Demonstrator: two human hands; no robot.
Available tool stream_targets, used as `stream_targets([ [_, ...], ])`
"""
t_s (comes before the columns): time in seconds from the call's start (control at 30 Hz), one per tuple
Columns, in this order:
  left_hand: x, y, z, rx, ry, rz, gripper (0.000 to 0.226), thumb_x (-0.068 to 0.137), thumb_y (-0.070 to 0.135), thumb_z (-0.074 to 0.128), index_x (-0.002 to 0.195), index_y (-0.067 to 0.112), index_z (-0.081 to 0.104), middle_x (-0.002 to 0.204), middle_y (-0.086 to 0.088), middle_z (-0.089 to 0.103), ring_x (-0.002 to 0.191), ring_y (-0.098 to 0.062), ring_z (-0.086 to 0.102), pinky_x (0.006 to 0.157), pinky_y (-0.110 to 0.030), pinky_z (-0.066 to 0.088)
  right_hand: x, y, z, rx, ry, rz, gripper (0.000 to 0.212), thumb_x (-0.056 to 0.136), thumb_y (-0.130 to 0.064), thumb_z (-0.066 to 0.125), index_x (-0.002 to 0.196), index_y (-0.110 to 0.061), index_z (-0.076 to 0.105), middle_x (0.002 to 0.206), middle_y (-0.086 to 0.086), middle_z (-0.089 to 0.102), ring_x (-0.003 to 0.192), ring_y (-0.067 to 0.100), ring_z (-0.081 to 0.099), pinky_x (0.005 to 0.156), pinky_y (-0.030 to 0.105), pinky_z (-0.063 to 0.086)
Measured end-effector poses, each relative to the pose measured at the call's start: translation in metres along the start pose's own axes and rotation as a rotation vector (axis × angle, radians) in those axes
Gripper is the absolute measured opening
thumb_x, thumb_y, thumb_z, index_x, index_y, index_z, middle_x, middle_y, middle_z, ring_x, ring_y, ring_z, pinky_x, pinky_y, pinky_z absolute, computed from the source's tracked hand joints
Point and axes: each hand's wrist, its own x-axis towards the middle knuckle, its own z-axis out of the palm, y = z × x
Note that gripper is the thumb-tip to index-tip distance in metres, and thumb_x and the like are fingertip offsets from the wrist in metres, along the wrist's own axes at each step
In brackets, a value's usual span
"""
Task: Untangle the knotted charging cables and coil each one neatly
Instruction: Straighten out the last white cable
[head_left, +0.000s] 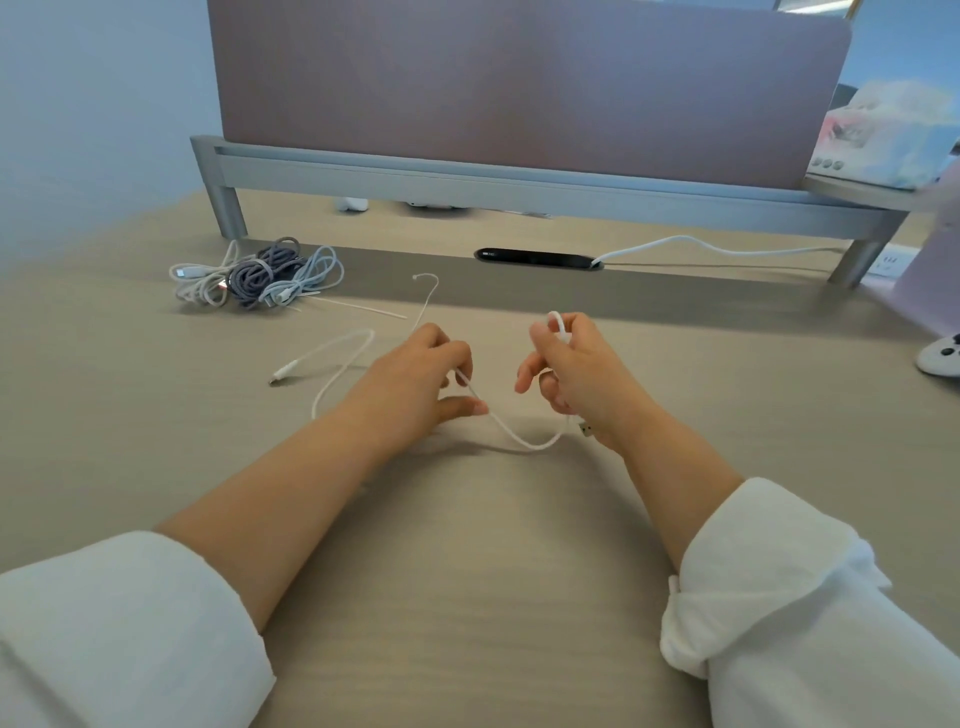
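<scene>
A thin white charging cable (524, 441) sags between my two hands over the desk. My left hand (421, 374) pinches it between thumb and fingers. My right hand (576, 369) grips a small loop of the same cable, with a USB plug (587, 429) poking out below the palm. The cable's free part runs left across the desk to a white plug (283, 373). A pile of coiled cables (260, 273), white and grey-purple, lies at the far left of the desk.
A thin white tie strip (358, 307) lies by the pile. A grey monitor riser (519, 182) and a pink partition (519, 83) stand at the back. A black cable port (535, 258) has a white cord (701, 244) running right. A white controller (943, 356) sits at the right edge.
</scene>
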Motion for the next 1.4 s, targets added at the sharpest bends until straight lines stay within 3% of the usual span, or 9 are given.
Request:
stream_targets([
  [0.1, 0.000, 0.001, -0.003, -0.251, 0.195, 0.007, 0.012, 0.077, 0.019, 0.073, 0.087, 0.017, 0.066, 0.087, 0.005, 0.055, 0.073, 0.000, 0.054, 0.070, -0.008, 0.040, 0.000, 0.004, 0.000, -0.209, -0.068, 0.011, 0.035, 0.088, -0.039, 0.059, 0.109, -0.013, 0.050, 0.068, -0.001, 0.065, 0.042, 0.003, 0.044, 0.047, 0.018, 0.034],
  [0.2, -0.001, 0.010, -0.006, -0.474, 0.347, -0.015, 0.015, 0.078, 0.008, 0.072, 0.084, 0.021, 0.066, 0.082, 0.011, 0.063, 0.072, 0.004, 0.058, 0.068, -0.003, 0.039, -0.002, 0.006, 0.004, -0.329, -0.145, -0.009, 0.033, 0.072, -0.034, 0.077, 0.095, -0.014, 0.064, 0.075, -0.002, 0.064, 0.064, 0.005, 0.058, 0.068, 0.022, 0.047],
  [0.33, -0.001, 0.017, -0.005, -0.550, 0.369, 0.024, 0.019, 0.082, 0.005, 0.067, 0.089, 0.022, 0.063, 0.084, 0.011, 0.065, 0.079, 0.003, 0.062, 0.069, -0.004, 0.042, -0.004, 0.002, 0.009, -0.374, -0.270, -0.036, 0.007, 0.086, -0.016, 0.063, 0.080, -0.015, 0.066, 0.069, -0.002, 0.069, 0.062, 0.000, 0.054, 0.069, 0.014, 0.044],
  [0.5, 0.000, 0.008, -0.009, -0.657, 0.185, -0.172, 0.019, 0.084, 0.012, 0.066, 0.099, 0.022, 0.059, 0.088, 0.006, 0.067, 0.077, -0.004, 0.064, 0.072, -0.014, 0.051, -0.005, 0.002, 0.007, -0.258, -0.185, -0.061, 0.029, 0.099, -0.016, 0.039, 0.077, -0.020, 0.057, 0.047, -0.004, 0.048, 0.053, 0.013, 0.056, 0.062, 0.023, 0.045],
  [0.7, -0.002, 0.014, -0.008, -0.744, -0.050, -0.321, 0.020, 0.096, 0.024, 0.045, 0.103, 0.012, 0.060, 0.081, 0.000, 0.065, 0.066, -0.008, 0.063, 0.057, -0.016, 0.048, -0.003, -0.001, 0.005, 0.064, 0.034, -0.021, 0.023, 0.098, -0.022, 0.042, 0.080, -0.016, 0.055, 0.051, -0.003, 0.034, 0.035, 0.007, 0.035, 0.048, 0.024, 0.043],
  [0.9, -0.005, 0.025, -0.004, -0.337, -0.158, -0.033, 0.006, 0.092, 0.036, 0.049, 0.098, 0.034, 0.047, 0.070, 0.006, 0.049, 0.062, -0.007, 0.049, 0.059, -0.019, 0.040, -0.004, 0.005, 0.015, 0.032, -0.006, -0.074, 0.021, 0.080, -0.028, 0.071, 0.082, -0.009, 0.062, 0.055, -0.003, 0.043, 0.041, 0.004, 0.041, 0.045, 0.020, 0.040],
  [1.13, -0.010, 0.029, 0.004, -0.228, -0.100, -0.027, 0.061, 0.075, 0.039, 0.073, 0.126, 0.028, 0.041, 0.095, 0.003, 0.046, 0.074, -0.005, 0.049, 0.063, -0.014, 0.038, -0.001, 0.010, 0.020, 0.081, -0.047, -0.098, 0.043, 0.064, -0.042, 0.080, 0.097, -0.020, 0.064, 0.073, 0.007, 0.042, 0.058, 0.012, 0.041, 0.061, 0.027, 0.038],
  [1.27, -0.008, 0.031, 0.009, -0.209, 0.051, -0.040, 0.043, 0.072, 0.040, 0.075, 0.100, 0.012, 0.059, 0.092, -0.002, 0.056, 0.077, -0.016, 0.057, 0.073, -0.027, 0.044, -0.001, 0.011, 0.021, 0.108, 0.001, -0.085, 0.028, 0.072, -0.023, 0.078, 0.091, -0.008, 0.064, 0.063, -0.003, 0.051, 0.049, 0.002, 0.047, 0.054, 0.019, 0.039],
  [1.4, -0.008, 0.033, 0.009, -0.152, 0.063, 0.002, 0.040, 0.070, 0.051, 0.071, 0.085, 0.016, 0.060, 0.076, 0.003, 0.058, 0.069, -0.014, 0.052, 0.063, -0.025, 0.038, -0.004, 0.008, 0.022, 0.195, 0.058, -0.081, 0.009, 0.081, -0.013, 0.067, 0.078, -0.008, 0.060, 0.058, 0.001, 0.053, 0.050, 0.008, 0.049, 0.052, 0.021, 0.041],
])
